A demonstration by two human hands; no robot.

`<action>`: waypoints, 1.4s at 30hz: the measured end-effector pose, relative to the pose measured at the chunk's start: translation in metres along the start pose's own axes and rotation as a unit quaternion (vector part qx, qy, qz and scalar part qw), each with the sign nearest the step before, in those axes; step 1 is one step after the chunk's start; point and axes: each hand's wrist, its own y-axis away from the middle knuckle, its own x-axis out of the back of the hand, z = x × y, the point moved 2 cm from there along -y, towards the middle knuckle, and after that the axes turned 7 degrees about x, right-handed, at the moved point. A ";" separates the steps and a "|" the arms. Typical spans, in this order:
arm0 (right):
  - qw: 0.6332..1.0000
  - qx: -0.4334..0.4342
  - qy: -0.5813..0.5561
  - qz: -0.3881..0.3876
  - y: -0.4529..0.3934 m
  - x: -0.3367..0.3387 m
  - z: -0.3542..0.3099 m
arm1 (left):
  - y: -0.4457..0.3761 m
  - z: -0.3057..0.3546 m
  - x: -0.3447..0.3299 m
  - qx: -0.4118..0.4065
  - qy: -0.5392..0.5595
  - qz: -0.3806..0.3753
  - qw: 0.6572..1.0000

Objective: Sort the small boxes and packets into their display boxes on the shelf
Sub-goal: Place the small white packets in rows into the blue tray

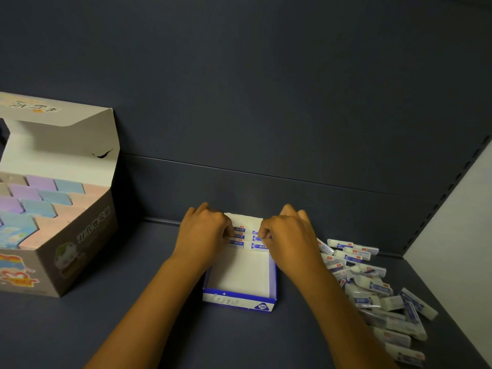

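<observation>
Both hands, left (205, 230) and right (286, 234), pinch small packets (241, 239) at the back of the display box (239, 299) (light, stiff, slick-wrapped, I judge), best gripped by their long sides.

you've got two display boxes (239, 299) (61, 235), six packets (246, 238) in the small one, loose pile (378, 294) uncountable.

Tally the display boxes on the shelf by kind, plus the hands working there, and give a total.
Small blue-and-white display box, part filled with packets: 1
Large grey display box holding pastel boxes, lid up: 1
Hands, the left hand and right hand, both at the packets in the small box: 2
Total: 4
The loose packets heaped on the right overlap too much to count.
</observation>
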 end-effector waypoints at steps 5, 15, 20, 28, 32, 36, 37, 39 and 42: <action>0.998 0.004 0.025 -0.053 -0.003 0.003 -0.006 | -0.001 -0.001 -0.002 0.005 0.010 0.000 1.000; 1.000 0.001 0.007 -0.004 0.004 -0.001 -0.005 | 0.000 -0.001 -0.004 0.004 0.012 0.016 1.000; 1.000 -0.005 -0.017 0.018 0.004 -0.003 -0.007 | -0.002 -0.002 -0.007 0.014 0.011 0.005 1.000; 0.998 0.009 -0.028 0.061 0.003 -0.013 -0.006 | -0.002 -0.003 -0.008 0.013 0.004 0.015 1.000; 0.991 0.030 -0.053 0.122 0.008 -0.015 -0.002 | -0.003 0.000 -0.003 0.011 0.020 0.027 0.999; 0.971 0.013 -0.130 0.201 0.017 -0.009 0.018 | -0.002 0.009 0.010 0.011 0.059 0.068 0.996; 0.968 0.005 -0.138 0.208 0.021 -0.007 0.026 | -0.001 0.011 0.013 0.005 0.061 0.071 0.996; 0.968 -0.008 -0.148 0.203 0.031 -0.007 0.045 | 0.001 0.016 0.019 -0.004 0.072 0.083 0.994; 0.971 -0.024 -0.150 0.183 0.047 -0.008 0.080 | 0.005 0.032 0.028 -0.019 0.089 0.099 0.991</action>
